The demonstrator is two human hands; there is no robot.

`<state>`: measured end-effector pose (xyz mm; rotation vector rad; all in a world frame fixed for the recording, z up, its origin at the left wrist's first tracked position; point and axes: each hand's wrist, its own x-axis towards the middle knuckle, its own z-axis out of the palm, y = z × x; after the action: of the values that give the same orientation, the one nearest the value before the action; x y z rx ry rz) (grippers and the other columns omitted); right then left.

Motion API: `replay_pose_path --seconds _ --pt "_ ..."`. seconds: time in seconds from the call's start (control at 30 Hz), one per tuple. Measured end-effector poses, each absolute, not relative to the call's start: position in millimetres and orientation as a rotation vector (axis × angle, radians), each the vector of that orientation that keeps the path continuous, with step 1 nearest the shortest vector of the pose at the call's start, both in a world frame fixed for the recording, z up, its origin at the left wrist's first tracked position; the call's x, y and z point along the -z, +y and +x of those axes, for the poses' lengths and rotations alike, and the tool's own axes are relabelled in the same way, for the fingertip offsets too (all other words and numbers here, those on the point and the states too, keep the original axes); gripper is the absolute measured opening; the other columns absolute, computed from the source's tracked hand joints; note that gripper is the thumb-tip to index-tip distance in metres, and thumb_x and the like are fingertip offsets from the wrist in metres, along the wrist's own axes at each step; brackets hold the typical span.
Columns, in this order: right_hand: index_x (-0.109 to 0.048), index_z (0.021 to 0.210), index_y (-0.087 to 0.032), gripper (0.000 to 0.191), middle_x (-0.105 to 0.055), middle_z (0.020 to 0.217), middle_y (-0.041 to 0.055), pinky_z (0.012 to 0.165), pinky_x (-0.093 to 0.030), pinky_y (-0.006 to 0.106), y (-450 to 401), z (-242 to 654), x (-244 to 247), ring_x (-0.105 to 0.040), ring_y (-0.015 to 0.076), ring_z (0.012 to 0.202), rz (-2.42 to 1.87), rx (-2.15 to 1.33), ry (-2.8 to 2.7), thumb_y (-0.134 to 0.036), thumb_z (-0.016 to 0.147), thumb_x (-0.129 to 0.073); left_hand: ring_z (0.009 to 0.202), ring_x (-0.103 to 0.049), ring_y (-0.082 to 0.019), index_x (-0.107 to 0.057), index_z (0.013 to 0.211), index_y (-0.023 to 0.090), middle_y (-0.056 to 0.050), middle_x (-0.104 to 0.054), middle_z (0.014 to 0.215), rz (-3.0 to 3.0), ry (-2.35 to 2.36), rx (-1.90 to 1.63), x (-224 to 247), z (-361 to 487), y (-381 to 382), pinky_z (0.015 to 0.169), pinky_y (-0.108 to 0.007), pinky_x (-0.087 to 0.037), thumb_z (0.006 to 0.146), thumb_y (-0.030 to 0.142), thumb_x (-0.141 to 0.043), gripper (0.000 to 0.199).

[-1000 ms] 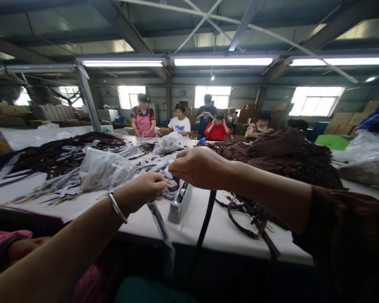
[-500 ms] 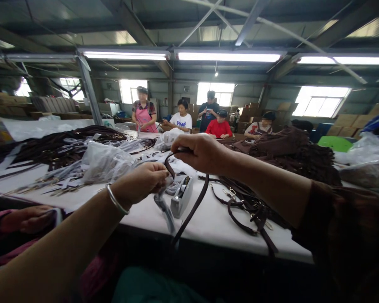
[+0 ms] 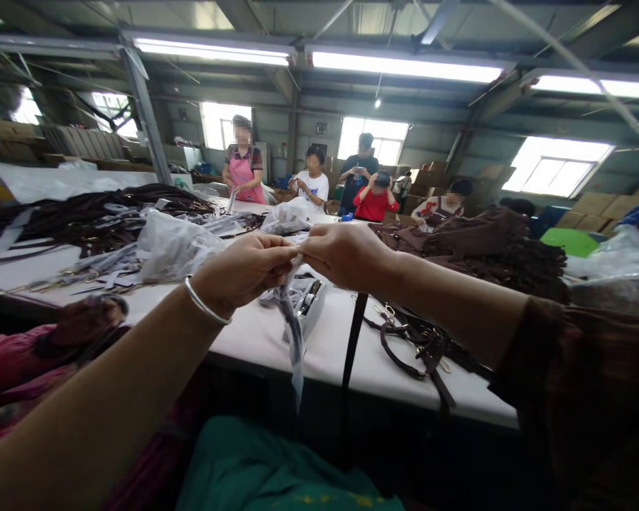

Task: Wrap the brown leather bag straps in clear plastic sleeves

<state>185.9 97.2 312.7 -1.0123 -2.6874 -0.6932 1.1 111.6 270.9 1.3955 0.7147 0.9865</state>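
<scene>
My left hand [image 3: 245, 270] is closed in a pinch on a clear plastic sleeve [image 3: 292, 326], which hangs down past the table edge. Fingertip to fingertip with it, my right hand [image 3: 351, 255] is closed on a dark brown strap [image 3: 354, 341] whose long end drops below the hand and over the edge. The strap's upper end is hidden between the fingers. Behind the sleeve stands a grey tape dispenser [image 3: 312, 309] on the white table [image 3: 266, 333].
Straps with metal rings [image 3: 405, 341] lie at the right, before a brown fabric heap [image 3: 490, 248]. Plastic bags [image 3: 175, 245] and a strap pile [image 3: 96, 213] are at the left. A neighbour's hand [image 3: 88, 319] is at the near left; several people stand or sit across the table.
My hands have come together, and the strap's bend between them is now hidden. The sleeve hangs straighter and lower. The view has tilted down, and the neighbour's hand has moved up and right.
</scene>
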Motion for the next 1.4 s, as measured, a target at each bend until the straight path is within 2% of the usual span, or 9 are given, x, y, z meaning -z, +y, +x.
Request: replay_pose_path --seconds 0.13,0.27,0.4,0.5,0.63,0.73,0.93,1.13,1.4 --pt "-0.067 0.083 -0.011 0.027 -0.063 0.086 0.0081 0.057 -0.027 0.027 98 190 -320 -0.052 0.0142 0.069 -1.021 0.711 -2.667 -0.020 0.095 -0.046 0.058 -0.050 -0.008 -0.066 0.099 0.013 -0.001 -0.058 0.072 1.440 0.712 -1.273 -233 -12 113 0.049 -0.017 -0.038 0.079 0.037 -0.073 0.032" --pt "-0.067 0.082 -0.011 0.029 -0.061 0.084 0.0069 0.059 -0.028 0.027 104 192 -320 -0.050 0.0132 0.069 -0.916 0.664 -2.651 -0.023 0.096 -0.045 0.083 -0.065 -0.018 -0.062 0.107 0.014 -0.007 -0.068 0.094 1.548 0.832 -1.171 -180 -5 108 0.072 -0.028 -0.052 0.077 0.047 -0.074 0.047" --pt "-0.067 0.082 -0.010 0.030 -0.060 0.083 0.0068 0.061 -0.029 0.027 109 191 -319 -0.049 0.0133 0.070 -0.874 0.646 -2.647 -0.023 0.096 -0.044 0.067 -0.066 -0.019 -0.055 0.099 0.016 -0.005 -0.068 0.081 1.446 1.046 -1.242 -152 15 101 0.063 -0.033 -0.055 0.083 0.047 -0.064 0.036" --pt "-0.067 0.083 -0.010 0.029 -0.060 0.083 0.0066 0.062 -0.029 0.027 111 192 -320 -0.049 0.0134 0.070 -0.883 0.619 -2.645 -0.023 0.095 -0.045 0.058 -0.063 -0.017 -0.056 0.101 0.016 -0.004 -0.069 0.078 1.669 1.086 -1.198 -147 18 100 0.056 -0.030 -0.052 0.089 0.040 -0.055 0.026" --pt "-0.068 0.082 -0.011 0.026 -0.059 0.082 0.0047 0.066 -0.031 0.028 117 199 -320 -0.050 0.0135 0.072 -0.857 0.507 -2.667 -0.021 0.093 -0.047 0.080 -0.069 -0.022 -0.068 0.097 0.018 -0.007 -0.073 0.089 2.159 1.079 -1.060 -150 5 103 0.075 -0.034 -0.053 0.084 0.034 -0.061 0.021" --pt "-0.069 0.085 -0.011 0.025 -0.058 0.081 0.0032 0.072 -0.033 0.028 123 202 -319 -0.050 0.0136 0.075 -0.816 0.421 -2.665 -0.020 0.092 -0.047 0.087 -0.070 -0.024 -0.068 0.097 0.018 -0.007 -0.074 0.091 2.031 1.062 -0.972 -158 -2 106 0.078 -0.035 -0.055 0.080 0.040 -0.068 0.028" --pt "-0.069 0.081 -0.012 0.021 -0.058 0.079 0.0025 0.069 -0.032 0.027 125 198 -321 -0.049 0.0125 0.072 -0.710 0.390 -2.657 -0.019 0.090 -0.050 0.062 -0.069 -0.019 -0.058 0.101 0.016 -0.003 -0.070 0.076 1.861 1.063 -1.170 -168 5 105 0.058 -0.029 -0.055 0.084 0.039 -0.065 0.030" --pt "-0.068 0.077 -0.011 0.020 -0.059 0.076 0.0034 0.062 -0.031 0.026 120 194 -319 -0.048 0.0120 0.068 -0.707 0.430 -2.726 -0.014 0.088 -0.051 0.084 -0.071 -0.023 -0.072 0.093 0.019 -0.007 -0.075 0.090 2.272 1.020 -1.136 -154 5 105 0.077 -0.033 -0.055 0.085 0.034 -0.065 0.018" --pt "-0.069 0.083 -0.011 0.021 -0.062 0.082 0.0049 0.063 -0.030 0.027 113 194 -318 -0.052 0.0131 0.072 -0.879 0.447 -2.713 -0.017 0.090 -0.051 0.075 -0.072 -0.022 -0.073 0.094 0.015 -0.008 -0.076 0.080 1.842 1.070 -1.155 -141 9 89 0.071 -0.032 -0.057 0.084 0.037 -0.065 0.025"
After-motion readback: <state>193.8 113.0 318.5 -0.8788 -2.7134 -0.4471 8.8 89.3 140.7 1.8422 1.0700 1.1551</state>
